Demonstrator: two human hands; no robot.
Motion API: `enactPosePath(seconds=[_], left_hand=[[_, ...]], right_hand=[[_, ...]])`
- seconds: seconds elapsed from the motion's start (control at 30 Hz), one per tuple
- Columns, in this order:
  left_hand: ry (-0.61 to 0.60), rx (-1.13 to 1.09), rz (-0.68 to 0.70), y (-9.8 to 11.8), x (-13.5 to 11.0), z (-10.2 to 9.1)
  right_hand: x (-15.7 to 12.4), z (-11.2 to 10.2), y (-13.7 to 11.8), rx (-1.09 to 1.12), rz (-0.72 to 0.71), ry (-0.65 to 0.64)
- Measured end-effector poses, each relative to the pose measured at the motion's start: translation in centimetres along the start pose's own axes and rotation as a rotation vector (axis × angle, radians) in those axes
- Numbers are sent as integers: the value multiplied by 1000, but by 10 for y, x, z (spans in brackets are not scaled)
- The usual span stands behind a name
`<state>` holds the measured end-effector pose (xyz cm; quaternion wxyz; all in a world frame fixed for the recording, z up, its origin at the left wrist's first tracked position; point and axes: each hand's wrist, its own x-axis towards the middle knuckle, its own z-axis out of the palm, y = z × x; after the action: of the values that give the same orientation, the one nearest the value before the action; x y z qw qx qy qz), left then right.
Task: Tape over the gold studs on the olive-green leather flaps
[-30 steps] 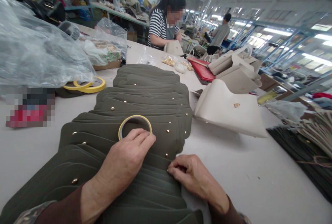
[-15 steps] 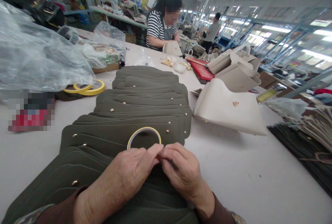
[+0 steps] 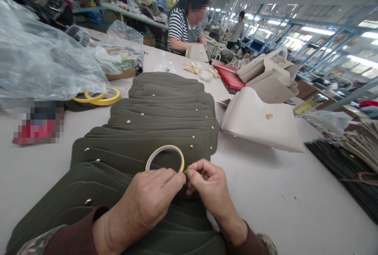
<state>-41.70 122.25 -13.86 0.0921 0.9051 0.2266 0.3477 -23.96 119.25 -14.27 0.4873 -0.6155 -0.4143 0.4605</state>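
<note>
Pinched between thumb and forefinger of the right hand [image 3: 208,182], a small sliver [image 3: 186,171] at the fingertips, too thin to identify for sure, possibly a free end of tape; left hand [image 3: 150,198] curled over the near rim of a yellow-edged tape roll [image 3: 164,157], fingers pressed down, pinning it against the topmost olive-green panel [image 3: 189,148], the two hands close, almost touching at the fingertips. Roll low at centre of the frame, on a long fanned row of gold-studded panels running toward the upper middle. Sound handling, by the look of it: a firm steadying hand on the roll, the pinch kept close to the roll's edge, no slack and no twist in anything so narrow, wrists low over the row. Further off, at left, two more tape rolls [image 3: 102,97] beside clear plastic bags [image 3: 44,50]; at right, cream bag panels [image 3: 260,121] and a red leather piece [image 3: 228,78]; at upper centre, a co-worker [image 3: 181,30] in a striped top, hands at a cream piece [image 3: 197,53], well away from the row
</note>
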Motion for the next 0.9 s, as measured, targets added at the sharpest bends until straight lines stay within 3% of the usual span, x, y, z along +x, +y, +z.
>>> enactPosePath(seconds=[0.07, 0.17, 0.27, 0.33, 0.57, 0.67, 0.77, 0.9], left_hand=[[-15, 23, -24, 0, -2, 2], [-163, 133, -107, -5, -1, 4], [-327, 207, -192, -10, 1, 5], [-375, 211, -230, -10, 2, 5], [-410, 194, -218, -8, 0, 4], [-430, 222, -192, -9, 2, 4], [-456, 229, -173, -8, 2, 3], [-450, 163, -159, -5, -1, 2]], right_hand=[[8, -12, 4, 29, 64, 39], [13, -29, 11, -31, 122, -47], [9, -35, 19, -146, 89, -120], [4, -33, 22, -259, 24, -127], [1, -23, 22, -593, -317, -126], [2, -20, 23, -673, -401, -125], [3, -16, 24, -692, -388, -112], [4, -20, 28, -641, -271, -52]])
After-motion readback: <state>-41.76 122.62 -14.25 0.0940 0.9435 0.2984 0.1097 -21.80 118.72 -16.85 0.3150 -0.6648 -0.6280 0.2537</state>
